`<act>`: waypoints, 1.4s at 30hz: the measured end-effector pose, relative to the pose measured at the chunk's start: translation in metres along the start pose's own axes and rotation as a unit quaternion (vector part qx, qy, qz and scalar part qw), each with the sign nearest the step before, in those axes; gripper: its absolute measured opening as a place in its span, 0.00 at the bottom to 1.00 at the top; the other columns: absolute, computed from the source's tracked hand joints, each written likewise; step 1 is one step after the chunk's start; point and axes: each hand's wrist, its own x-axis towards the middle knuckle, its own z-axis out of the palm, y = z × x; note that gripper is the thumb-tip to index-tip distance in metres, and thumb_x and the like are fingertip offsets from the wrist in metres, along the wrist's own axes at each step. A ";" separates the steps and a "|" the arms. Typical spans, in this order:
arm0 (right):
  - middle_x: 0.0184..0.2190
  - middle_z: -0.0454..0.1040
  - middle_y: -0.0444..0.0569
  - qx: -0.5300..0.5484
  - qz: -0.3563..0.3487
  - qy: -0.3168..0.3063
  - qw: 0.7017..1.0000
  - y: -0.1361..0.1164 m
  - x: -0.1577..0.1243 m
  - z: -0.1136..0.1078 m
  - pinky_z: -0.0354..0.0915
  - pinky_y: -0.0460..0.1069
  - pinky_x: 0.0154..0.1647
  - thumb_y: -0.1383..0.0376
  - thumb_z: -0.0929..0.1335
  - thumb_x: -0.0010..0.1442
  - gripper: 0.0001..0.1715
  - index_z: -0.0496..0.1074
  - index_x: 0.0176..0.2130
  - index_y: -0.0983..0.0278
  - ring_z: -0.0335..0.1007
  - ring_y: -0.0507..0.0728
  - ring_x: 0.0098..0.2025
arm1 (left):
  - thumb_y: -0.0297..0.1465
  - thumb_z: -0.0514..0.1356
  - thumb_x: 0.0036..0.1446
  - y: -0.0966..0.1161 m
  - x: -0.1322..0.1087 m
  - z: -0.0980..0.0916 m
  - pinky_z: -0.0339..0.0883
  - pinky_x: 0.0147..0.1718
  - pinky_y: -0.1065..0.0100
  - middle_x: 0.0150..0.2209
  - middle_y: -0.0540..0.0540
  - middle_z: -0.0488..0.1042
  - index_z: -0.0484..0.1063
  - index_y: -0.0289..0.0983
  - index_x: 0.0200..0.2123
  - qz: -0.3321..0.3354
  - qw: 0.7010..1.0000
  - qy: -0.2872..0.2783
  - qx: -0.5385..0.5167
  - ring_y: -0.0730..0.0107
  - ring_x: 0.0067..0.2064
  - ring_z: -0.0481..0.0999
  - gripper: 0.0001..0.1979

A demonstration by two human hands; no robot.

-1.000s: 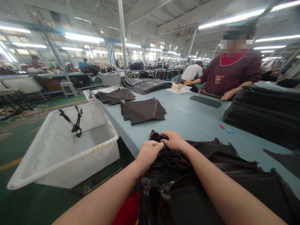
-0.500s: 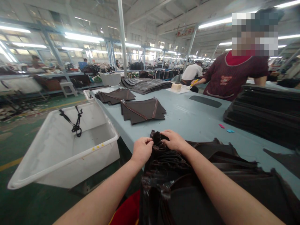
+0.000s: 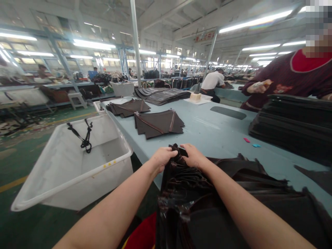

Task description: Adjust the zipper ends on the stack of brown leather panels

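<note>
Both hands at the far end of a pile of dark pieces

A red-lettered sign [image 3: 204,37] hangs far off, too blurred to read; the reddish emblem [image 3: 282,89] on the co-worker's top [image 3: 276,77] shows no legible word either. Compared with half a second ago, the co-worker stands farther right, partly out of view, and the left hand [image 3: 163,159] has come in rightward, its thumb now over the bunched edge. The pile of dark pieces [image 3: 212,221] lies at the near side of the pale blue table [image 3: 202,138], right of the white bin [image 3: 90,193]. Its gathered left edge runs from near to far, the tip pointing far; the near end is cut off, so its long axis cannot be told. The left thumb and fingers are closed on that tip. The right hand [image 3: 194,157] curls at it, thumb and fingers parted; whether it grips cannot be told.
</note>
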 end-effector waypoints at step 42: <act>0.47 0.67 0.58 0.425 -0.048 -0.106 0.898 0.014 -0.013 -0.013 0.62 0.53 0.45 0.37 0.64 0.40 0.48 0.60 0.48 0.67 0.65 0.61 0.47 | 0.20 0.57 0.44 -0.036 0.035 -0.010 0.61 0.17 0.72 0.13 0.49 0.66 0.65 0.31 0.21 -0.050 0.979 0.069 -0.185 0.73 0.15 0.65 0.03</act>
